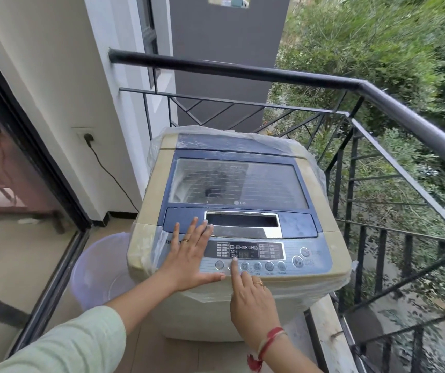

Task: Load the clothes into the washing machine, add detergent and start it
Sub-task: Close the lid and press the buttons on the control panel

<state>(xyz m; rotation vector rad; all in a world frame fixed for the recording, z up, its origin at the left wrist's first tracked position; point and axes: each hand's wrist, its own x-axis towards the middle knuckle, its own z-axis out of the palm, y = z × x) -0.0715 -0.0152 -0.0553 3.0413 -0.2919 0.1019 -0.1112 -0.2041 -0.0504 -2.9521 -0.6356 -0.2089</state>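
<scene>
Head view: LG washing machine (pixel 320 200) at 12 o'clock, lid (pixel 238 181) closed, display (pixel 243 254) lit. Left hand (pixel 189 254) rests flat, fingers (pixel 193 230) spread, at 9 o'clock of control panel (pixel 315 262). Right hand (pixel 253 300) index finger (pixel 235 270), straight, presses the button row (pixel 257 265). Loading likely complete; start pending.

The washing machine (pixel 151 184) is cream with a blue lid (pixel 296 222) and a grey-blue control panel (pixel 315 261). The basin (pixel 95 267) is pale lilac, the railing (pixel 242 70) black, the sleeve (pixel 76 343) pale green.
</scene>
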